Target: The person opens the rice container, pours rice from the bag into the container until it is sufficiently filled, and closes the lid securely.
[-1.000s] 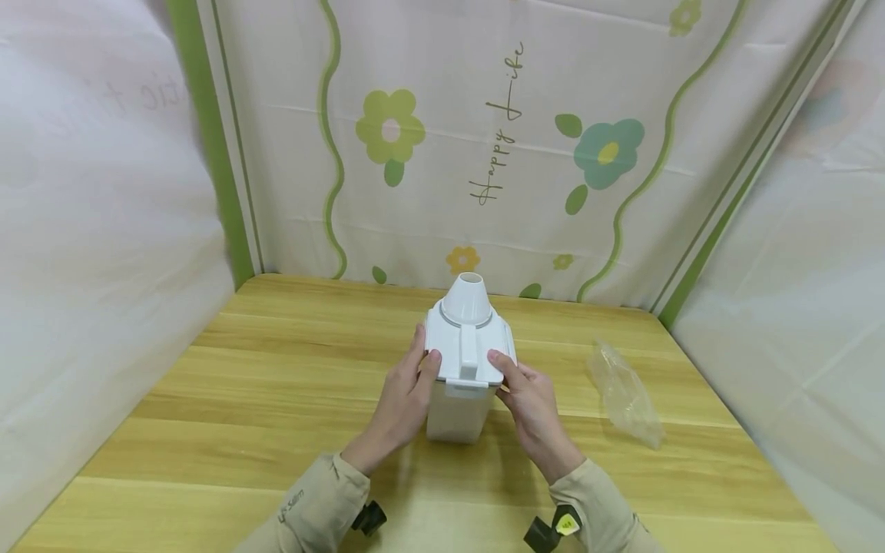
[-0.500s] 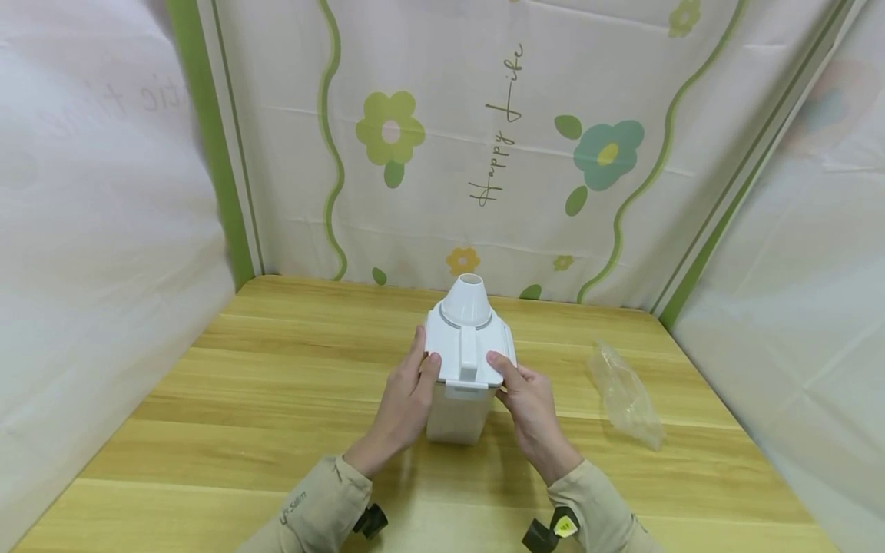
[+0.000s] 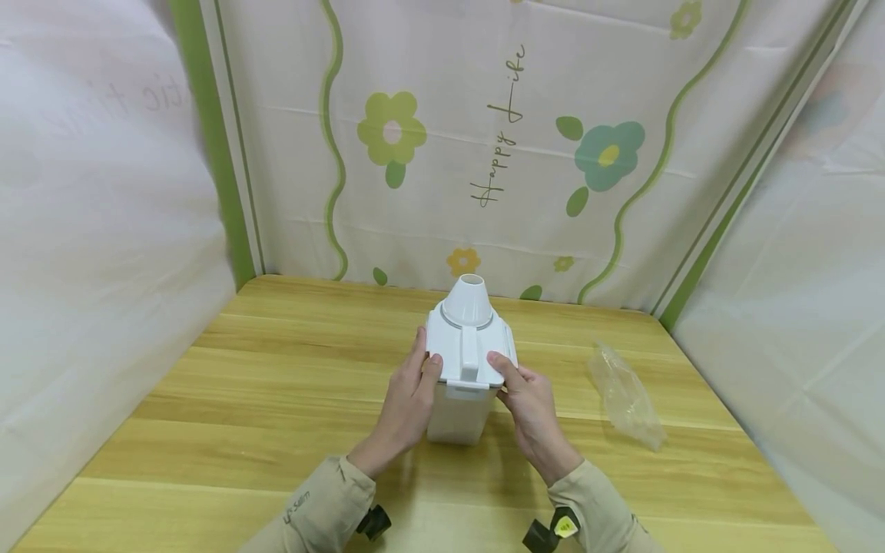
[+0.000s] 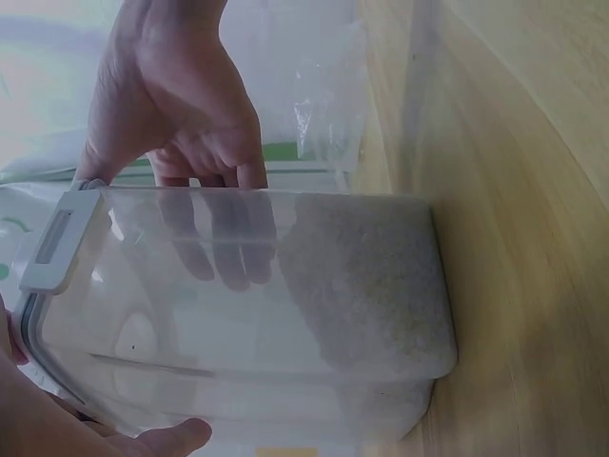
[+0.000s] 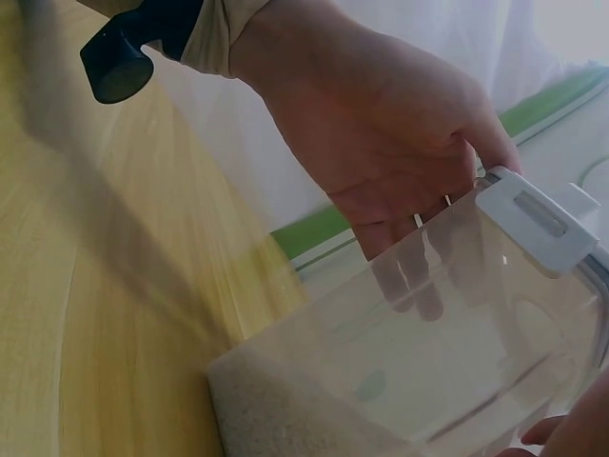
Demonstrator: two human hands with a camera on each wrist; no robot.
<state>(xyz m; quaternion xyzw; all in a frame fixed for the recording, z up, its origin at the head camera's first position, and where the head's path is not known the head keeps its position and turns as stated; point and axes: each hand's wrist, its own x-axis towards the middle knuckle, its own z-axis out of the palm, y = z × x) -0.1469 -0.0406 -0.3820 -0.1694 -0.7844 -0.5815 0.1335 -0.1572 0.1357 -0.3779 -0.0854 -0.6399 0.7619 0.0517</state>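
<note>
A translucent storage container (image 3: 456,418) stands upright on the table, with a white lid (image 3: 445,349) on top. A white cone-shaped spout (image 3: 468,303) rises from the lid's far end. Pale, rice-like grains (image 4: 366,276) fill the container's lower part. My left hand (image 3: 402,407) holds the left side, its thumb on the lid's edge and its fingers along the wall. From the right, my right hand (image 3: 535,411) grips the lid's edge, thumb on top. Its other fingers show through the clear wall in the left wrist view.
A crumpled clear plastic bag (image 3: 625,395) lies on the wooden table (image 3: 276,369) to the right. Patterned fabric (image 3: 442,153) hangs behind the table, and pale sheets enclose both sides. A small dark camera is strapped to each wrist.
</note>
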